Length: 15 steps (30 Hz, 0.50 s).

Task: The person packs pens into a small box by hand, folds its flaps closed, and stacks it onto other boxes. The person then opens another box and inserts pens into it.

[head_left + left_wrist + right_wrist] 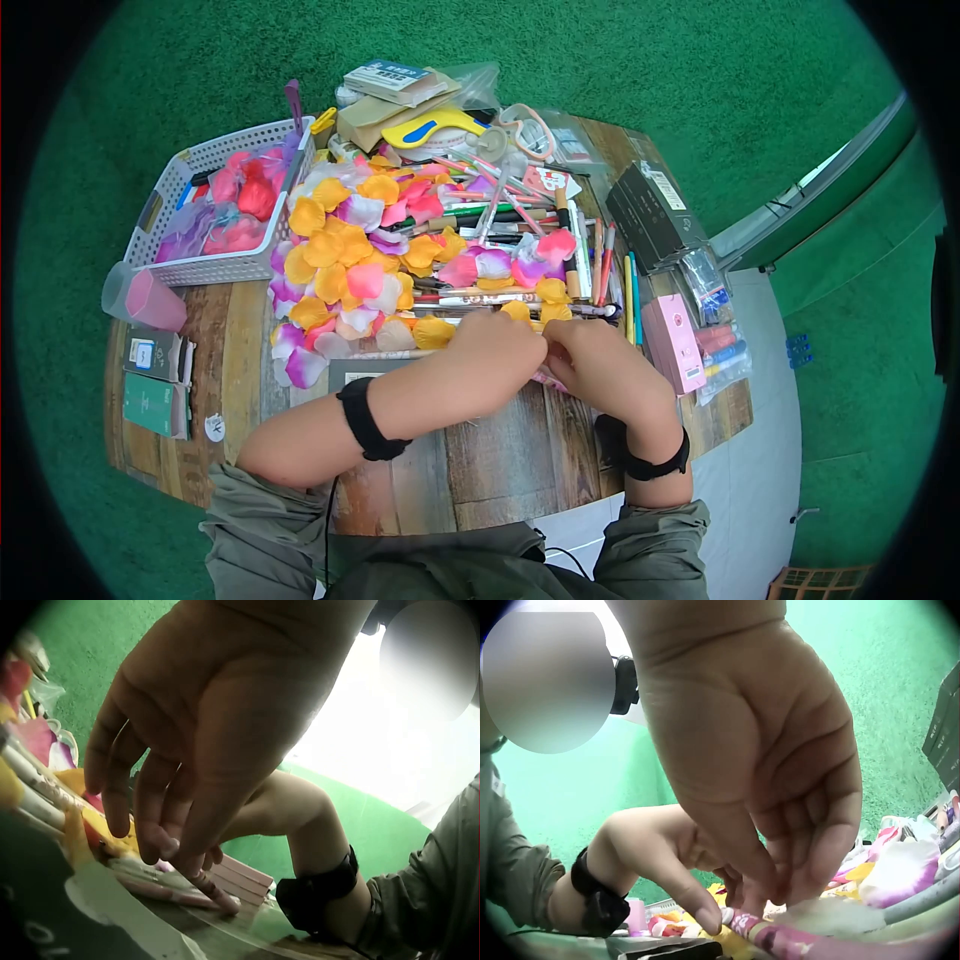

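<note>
Both hands meet at the front middle of the table in the head view. A pink patterned pen (772, 937) slants below the fingers; much of it is hidden from the head camera. My left hand (497, 350) pinches the pen near one end, its thumb (705, 915) right at the tip. My right hand (612, 368) bends down over the same pen, thumb and fingertips drawn together on it. Just beyond the hands lie yellow petals (433, 332) and a mass of pens (490, 297). A dark flat case (362, 372) lies partly under the left forearm.
At the left stand a white basket (205, 262) of petals, a pink cup (157, 303) and small boxes (155, 405). A black box (650, 215), a pink box (672, 345) and bagged pens (725, 355) line the right edge. Packets (395, 85) and a yellow-handled tool (430, 127) crowd the back.
</note>
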Tool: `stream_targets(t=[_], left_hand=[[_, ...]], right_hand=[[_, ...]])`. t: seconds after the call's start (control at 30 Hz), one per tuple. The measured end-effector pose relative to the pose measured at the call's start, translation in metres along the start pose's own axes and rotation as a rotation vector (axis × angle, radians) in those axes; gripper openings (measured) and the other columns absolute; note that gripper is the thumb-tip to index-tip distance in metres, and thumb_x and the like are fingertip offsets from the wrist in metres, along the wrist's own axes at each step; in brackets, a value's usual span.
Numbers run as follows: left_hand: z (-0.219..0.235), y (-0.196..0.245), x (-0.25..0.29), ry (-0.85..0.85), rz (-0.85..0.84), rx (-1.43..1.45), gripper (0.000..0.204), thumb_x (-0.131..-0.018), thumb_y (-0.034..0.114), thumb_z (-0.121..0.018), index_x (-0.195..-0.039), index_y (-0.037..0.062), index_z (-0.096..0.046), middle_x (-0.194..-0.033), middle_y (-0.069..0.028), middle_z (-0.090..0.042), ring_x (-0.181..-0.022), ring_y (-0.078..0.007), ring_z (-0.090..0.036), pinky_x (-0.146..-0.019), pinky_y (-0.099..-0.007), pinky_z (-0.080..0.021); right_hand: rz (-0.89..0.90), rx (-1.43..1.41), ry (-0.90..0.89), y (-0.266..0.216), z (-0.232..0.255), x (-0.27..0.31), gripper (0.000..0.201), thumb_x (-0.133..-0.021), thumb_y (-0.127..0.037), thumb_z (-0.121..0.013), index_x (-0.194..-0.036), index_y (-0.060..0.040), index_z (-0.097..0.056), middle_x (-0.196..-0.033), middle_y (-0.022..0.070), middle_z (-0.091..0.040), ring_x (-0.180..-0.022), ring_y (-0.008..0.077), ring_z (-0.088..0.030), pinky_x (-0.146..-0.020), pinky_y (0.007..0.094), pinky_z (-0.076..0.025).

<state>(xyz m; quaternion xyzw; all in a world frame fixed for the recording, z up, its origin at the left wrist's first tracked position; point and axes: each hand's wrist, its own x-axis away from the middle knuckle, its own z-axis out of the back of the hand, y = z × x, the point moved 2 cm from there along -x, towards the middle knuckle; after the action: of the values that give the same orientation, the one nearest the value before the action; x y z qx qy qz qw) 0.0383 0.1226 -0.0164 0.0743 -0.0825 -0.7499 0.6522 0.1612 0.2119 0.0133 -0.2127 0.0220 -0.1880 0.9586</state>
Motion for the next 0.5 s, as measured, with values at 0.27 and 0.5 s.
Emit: stream_targets(t=[0.27,0.5], left_hand=[[0.037,-0.024,0.024,0.183,0.107,0.413,0.022,-0.083,0.025,-0.071,-0.095,0.0081,-0.066,-0.082,-0.0103,-0.067,-0.080,-0.0282,-0.067,-0.068,-0.0397,-0.051],[0.041,-0.022,0.032,0.342,0.103,0.750,0.027,-0.085,0.023,-0.073,-0.099,0.0054,-0.059,-0.083,-0.0086,-0.068,-0.077,-0.0207,-0.067,-0.066,-0.0326,-0.050]], right_hand=[[0.103,-0.230,-0.078,-0.017,0.016,0.001,0.020,-0.088,-0.015,-0.066,-0.100,-0.0004,-0.062,-0.086,0.0174,-0.068,-0.079,0.0338,-0.067,-0.071,0.0416,-0.052],[0.093,-0.450,0.028,-0.022,0.015,-0.001,0.025,-0.088,-0.011,-0.067,-0.108,-0.0013,-0.055,-0.081,0.0140,-0.067,-0.079,0.0231,-0.070,-0.067,0.0324,-0.053]])
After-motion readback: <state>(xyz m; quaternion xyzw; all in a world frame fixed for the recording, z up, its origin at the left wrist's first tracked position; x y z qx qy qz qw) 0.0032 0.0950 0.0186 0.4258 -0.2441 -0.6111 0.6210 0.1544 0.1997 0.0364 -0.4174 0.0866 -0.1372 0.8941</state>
